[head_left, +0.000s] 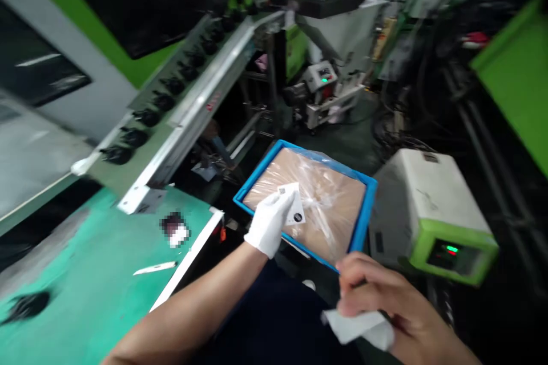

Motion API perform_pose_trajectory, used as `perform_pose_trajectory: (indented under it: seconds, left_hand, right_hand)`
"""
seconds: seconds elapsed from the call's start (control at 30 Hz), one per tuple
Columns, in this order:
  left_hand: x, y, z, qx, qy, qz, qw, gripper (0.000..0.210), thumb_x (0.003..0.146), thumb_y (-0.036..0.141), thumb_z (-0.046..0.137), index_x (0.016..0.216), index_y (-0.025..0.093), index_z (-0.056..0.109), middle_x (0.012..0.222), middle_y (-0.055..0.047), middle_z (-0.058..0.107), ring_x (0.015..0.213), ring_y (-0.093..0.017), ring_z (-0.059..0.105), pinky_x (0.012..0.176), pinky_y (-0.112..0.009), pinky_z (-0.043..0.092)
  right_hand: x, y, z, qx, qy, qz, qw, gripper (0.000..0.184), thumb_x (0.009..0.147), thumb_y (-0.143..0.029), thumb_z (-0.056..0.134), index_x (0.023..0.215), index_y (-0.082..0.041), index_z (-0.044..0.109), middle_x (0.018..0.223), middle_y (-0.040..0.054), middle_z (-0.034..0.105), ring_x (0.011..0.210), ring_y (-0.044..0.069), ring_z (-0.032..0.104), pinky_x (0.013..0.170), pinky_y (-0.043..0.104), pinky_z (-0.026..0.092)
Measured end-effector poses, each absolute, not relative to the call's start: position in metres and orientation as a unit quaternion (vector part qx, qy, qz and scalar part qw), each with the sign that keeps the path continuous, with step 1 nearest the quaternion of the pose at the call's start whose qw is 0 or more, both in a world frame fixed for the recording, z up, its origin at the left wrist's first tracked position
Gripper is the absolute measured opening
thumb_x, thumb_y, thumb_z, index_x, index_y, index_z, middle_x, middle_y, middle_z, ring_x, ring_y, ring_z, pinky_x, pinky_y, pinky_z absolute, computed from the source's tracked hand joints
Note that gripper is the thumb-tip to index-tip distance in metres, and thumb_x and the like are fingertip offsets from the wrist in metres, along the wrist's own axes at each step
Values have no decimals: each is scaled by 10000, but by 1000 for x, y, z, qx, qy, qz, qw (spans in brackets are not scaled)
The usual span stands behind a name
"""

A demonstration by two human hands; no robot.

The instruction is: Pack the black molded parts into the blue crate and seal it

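Observation:
My left hand (270, 222), in a white glove, pinches a white label (296, 205) with a small square code and a black round mark. It is over a blue crate (367, 211), whose top is covered by clear plastic film (317, 199) above brown cardboard (342, 185). Whether the label touches the film, I cannot tell. Bare and curled, my right hand (377, 291) is at the crate's near right corner. A crumpled white piece (362, 328) is held in its fingers; whether cloth or paper is unclear.
To the left, a conveyor (171, 120) carrying several black parts slopes down to a green-topped table (107, 262). A white strip (154, 268) and a black part (29, 305) lie on that table. A grey-and-green machine box (440, 211) stands right of the crate.

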State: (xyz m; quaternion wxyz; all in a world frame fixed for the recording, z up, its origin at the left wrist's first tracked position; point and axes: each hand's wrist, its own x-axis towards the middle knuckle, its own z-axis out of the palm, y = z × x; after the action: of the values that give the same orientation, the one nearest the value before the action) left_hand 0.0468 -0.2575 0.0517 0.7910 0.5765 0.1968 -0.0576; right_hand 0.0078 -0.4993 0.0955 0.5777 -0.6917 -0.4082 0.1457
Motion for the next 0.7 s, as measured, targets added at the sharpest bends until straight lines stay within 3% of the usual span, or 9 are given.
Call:
perform_pose_trajectory:
  seconds: [0.1,0.17,0.27,0.37,0.53,0.63,0.7]
  left_hand:
    - [11,-239,26,567,268,-4,779,334,809,494,702,958,196,722,892,-74,732,856,-258,682,789,-396,552]
    - [-16,-227,9,556,310,15,771,368,777,503,729,937,171,732,864,-84,729,805,-251,680,762,-392,548]
    - [-54,-206,-12,546,355,25,759,435,779,539,709,978,153,732,889,-98,737,810,-249,690,769,-390,551]
    - [-77,-176,-32,564,378,21,734,464,807,565,660,978,139,723,882,-105,737,810,-248,696,771,-384,555]
    - [-73,-87,-75,656,367,-21,659,437,909,484,529,1094,138,723,984,-118,752,880,-259,708,779,-391,582]
    - [-48,-2,-108,742,362,-25,564,376,940,352,496,1218,181,683,1223,-122,696,1101,-274,653,959,-432,540]
    - [-28,58,-135,797,354,-31,488,404,939,276,514,1320,187,617,1420,-138,568,1298,-299,528,1109,-487,431]
  right_hand:
    - [14,-487,41,-722,-310,213,581,286,932,-227,610,1189,-326,689,1185,74,687,1019,229,701,841,284,601]
    - [22,-459,-5,-725,-278,241,582,223,928,-275,600,1105,-309,730,1219,74,686,1077,235,698,868,263,594]
    - [20,-392,-55,-710,-267,320,568,229,879,-310,612,1066,-282,741,1359,88,624,1248,293,610,1022,374,535]
    - [9,-326,-74,-703,-268,398,524,293,854,-260,564,1097,-274,727,1232,72,701,1144,289,656,1006,405,532]
    - [25,-243,-98,-737,-252,430,456,288,834,-250,507,1015,-232,730,904,33,751,793,248,697,721,336,563]
    - [58,-199,-126,-771,-239,433,401,360,775,-203,469,1047,-201,704,860,32,744,746,241,688,663,325,542]
    - [85,-168,-146,-792,-238,433,359,349,774,-200,476,1047,-192,693,861,36,742,746,237,681,659,322,528]
